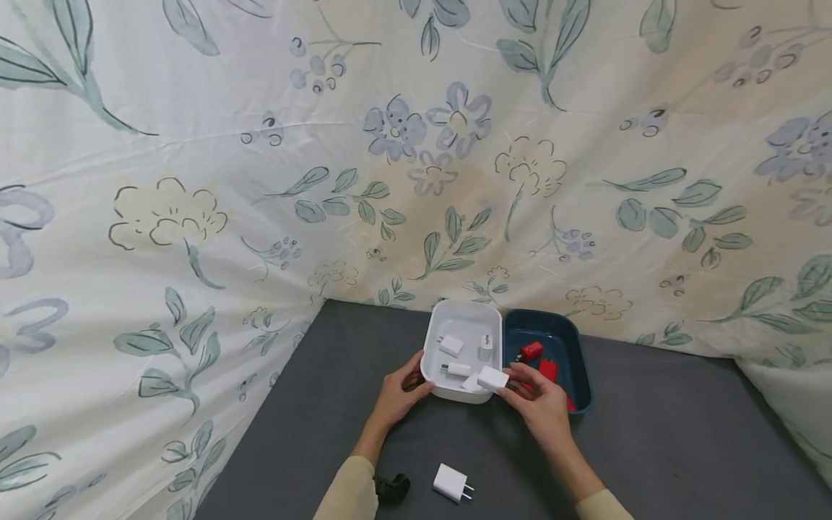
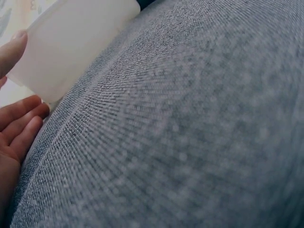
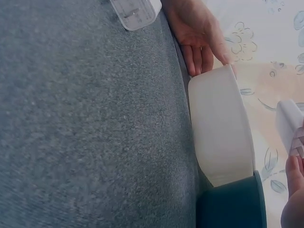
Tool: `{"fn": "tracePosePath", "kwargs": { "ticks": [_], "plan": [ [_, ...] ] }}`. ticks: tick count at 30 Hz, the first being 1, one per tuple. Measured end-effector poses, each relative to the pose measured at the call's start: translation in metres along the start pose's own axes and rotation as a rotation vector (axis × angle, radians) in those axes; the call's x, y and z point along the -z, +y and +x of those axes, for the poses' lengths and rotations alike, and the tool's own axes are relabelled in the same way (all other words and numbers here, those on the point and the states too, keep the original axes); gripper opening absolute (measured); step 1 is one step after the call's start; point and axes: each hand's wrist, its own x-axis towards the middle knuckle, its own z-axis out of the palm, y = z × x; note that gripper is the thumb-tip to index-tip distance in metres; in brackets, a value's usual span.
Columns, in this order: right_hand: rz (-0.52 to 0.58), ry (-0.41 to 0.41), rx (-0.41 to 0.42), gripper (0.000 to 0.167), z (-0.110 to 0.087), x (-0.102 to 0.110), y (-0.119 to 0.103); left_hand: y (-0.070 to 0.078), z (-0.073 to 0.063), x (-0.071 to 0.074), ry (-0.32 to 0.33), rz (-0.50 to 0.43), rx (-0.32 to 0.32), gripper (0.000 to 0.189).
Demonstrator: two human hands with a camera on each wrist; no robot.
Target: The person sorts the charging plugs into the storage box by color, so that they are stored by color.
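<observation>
A white plastic bin (image 1: 462, 391) stands on the dark cloth-covered table. My left hand (image 1: 395, 396) holds it at its near left corner, the thumb at the rim and the fingers against the side, as the right wrist view also shows. Over the bin's near right corner my right hand (image 1: 541, 404) pinches a white charger plug (image 1: 492, 378) between thumb and fingers, raised above the rim in the right wrist view. Several white charger plugs (image 1: 451, 345) lie inside the bin. Another white charger plug (image 1: 450, 482) lies on the table between my forearms, its metal prongs pointing right.
A dark blue bin (image 1: 581, 347) stands against the white bin's right side, with several red plugs (image 1: 547, 370) in it, partly behind my right hand. A black object (image 1: 393, 490) sits by my left sleeve. Floral fabric (image 1: 416, 238) hangs behind the table.
</observation>
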Motion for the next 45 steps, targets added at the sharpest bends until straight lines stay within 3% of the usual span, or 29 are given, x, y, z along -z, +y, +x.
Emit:
{"fn": "tracePosePath", "kwargs": {
  "ticks": [14,26,33,45],
  "plan": [
    [-0.024,0.001,0.019,0.050,0.006,-0.020,-0.001,-0.002,-0.010,0.002,0.018,-0.009,0.010,0.067],
    [-0.088,0.045,0.002,0.048,0.019,-0.022,-0.007,-0.001,-0.005,0.002,0.023,-0.027,0.014,0.066],
    [-0.078,0.072,0.024,0.046,0.027,-0.022,-0.014,0.000,-0.004,0.001,0.014,-0.001,-0.023,0.066],
    [-0.095,0.132,0.043,0.047,0.040,-0.021,-0.021,0.002,-0.002,-0.001,0.011,-0.027,0.014,0.066]
  ]
}}
